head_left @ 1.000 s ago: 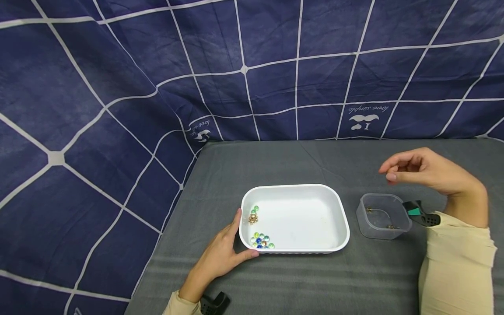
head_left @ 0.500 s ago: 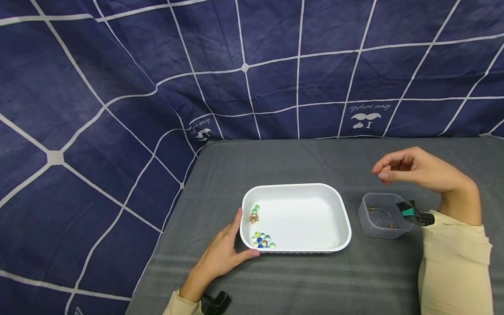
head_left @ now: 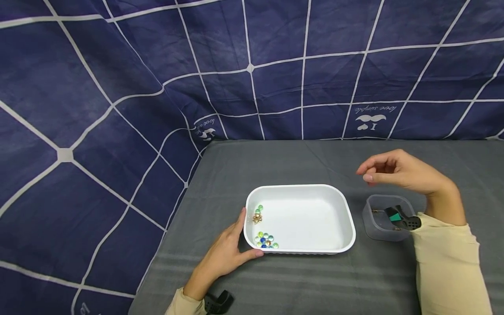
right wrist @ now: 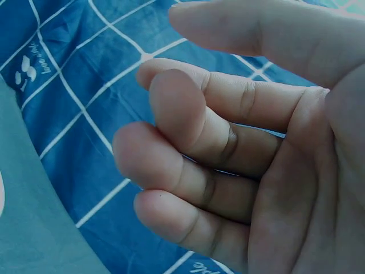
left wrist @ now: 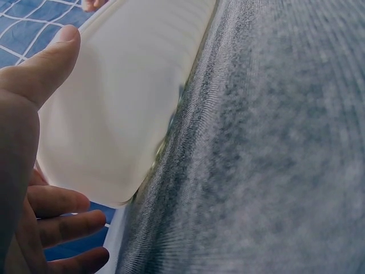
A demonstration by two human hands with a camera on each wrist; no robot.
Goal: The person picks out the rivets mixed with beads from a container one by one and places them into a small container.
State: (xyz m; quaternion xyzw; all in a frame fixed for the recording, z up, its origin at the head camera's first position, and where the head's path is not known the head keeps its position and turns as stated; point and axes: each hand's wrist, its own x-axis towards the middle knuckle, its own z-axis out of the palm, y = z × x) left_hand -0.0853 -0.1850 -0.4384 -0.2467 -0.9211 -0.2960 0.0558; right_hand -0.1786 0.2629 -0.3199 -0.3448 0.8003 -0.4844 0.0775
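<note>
The left hand [head_left: 222, 258] rests against the left end of a white tray [head_left: 303, 218], thumb at its near rim and fingers along its side. Several glass marbles [head_left: 265, 239] lie in the tray's near left corner. Above them are a gold-coloured piece [head_left: 257, 218] and green marbles [head_left: 260, 208]. The right hand [head_left: 409, 173] hovers beyond a clear plastic box [head_left: 379, 227], its fingers loosely bent. In the right wrist view nothing shows between the thumb and bent fingers [right wrist: 182, 108]. The left wrist view has the left thumb [left wrist: 54, 65] beside the tray wall [left wrist: 125, 103].
Small gold-coloured pieces lie in the clear box, partly hidden by the right wrist's camera [head_left: 401, 217]. Grey cloth [head_left: 307, 284] covers the table. Blue cloth with white lines [head_left: 275, 92] hangs behind and at the left.
The right hand has moved left, and its wrist now overlaps the clear box in the head view. The left hand stays at the tray; the head view has shifted slightly.
</note>
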